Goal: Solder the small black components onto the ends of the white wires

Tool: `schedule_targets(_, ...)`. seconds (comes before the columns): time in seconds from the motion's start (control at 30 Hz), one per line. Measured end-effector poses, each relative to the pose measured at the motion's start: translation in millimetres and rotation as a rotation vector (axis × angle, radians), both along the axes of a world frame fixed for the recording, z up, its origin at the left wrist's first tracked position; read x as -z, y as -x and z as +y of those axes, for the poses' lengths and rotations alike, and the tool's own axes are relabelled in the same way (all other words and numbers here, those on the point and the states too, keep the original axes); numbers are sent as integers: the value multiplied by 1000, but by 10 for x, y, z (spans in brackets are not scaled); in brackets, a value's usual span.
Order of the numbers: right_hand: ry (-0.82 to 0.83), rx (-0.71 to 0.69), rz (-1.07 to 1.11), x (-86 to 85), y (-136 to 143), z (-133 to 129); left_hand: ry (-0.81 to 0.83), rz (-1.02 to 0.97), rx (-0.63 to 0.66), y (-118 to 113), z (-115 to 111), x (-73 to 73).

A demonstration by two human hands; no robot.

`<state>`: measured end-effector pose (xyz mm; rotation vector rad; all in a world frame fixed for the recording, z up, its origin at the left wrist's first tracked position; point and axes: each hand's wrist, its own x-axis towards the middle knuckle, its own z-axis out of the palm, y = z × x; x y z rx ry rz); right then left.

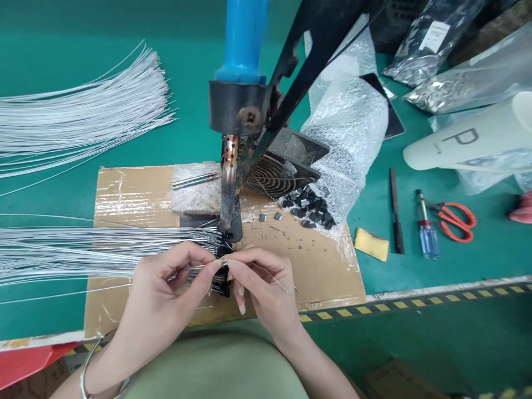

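Note:
My left hand (178, 282) is closed in a pinch on a thin wire end, just below the soldering iron's tip. Fingertip to fingertip with it, my right hand (261, 282) is closed too, with a fine solder wire (277, 281) trailing from its fingers. Whatever small part lies between the fingertips is hidden. Above them, a soldering iron (229, 172) with a blue handle points straight down, clamped in a black stand. A bundle of grey-white wires (112, 252) runs in from the left, with black pieces (225, 288) at its ends beside my hands.
Cardboard (316, 271) covers the work area. Behind the iron stand a round-grilled fan (272, 174) and bubble wrap (349, 133) with small black pieces (310, 205). Rightward lie a yellow sponge (371, 245), a screwdriver (426, 233) and scissors (457, 221). More wires (83, 116) lie back left.

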<state>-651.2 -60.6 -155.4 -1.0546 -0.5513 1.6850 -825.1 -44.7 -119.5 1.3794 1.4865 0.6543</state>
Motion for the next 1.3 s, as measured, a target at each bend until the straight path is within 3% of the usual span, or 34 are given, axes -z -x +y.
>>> schedule_targets(0.27, 63, -13, 87, -16, -5, 24, 28, -32, -32, -70, 0, -44)
schedule_targets(0.63, 171, -75, 129, -66, -83, 127, 76, -88, 43, -33, 49, -51)
schedule_targets(0.93, 117, -104, 99, -59, -105, 84, 60, -126, -3, -52, 49, -30)
schedule_targets(1.13, 145, -70, 89, -76, -74, 67, 93, -67, -110, -131, -8, -95)
schedule_targets(1.3, 170, -63, 91, -79, -65, 73, 94, -47, -114, -144, -34, -86)
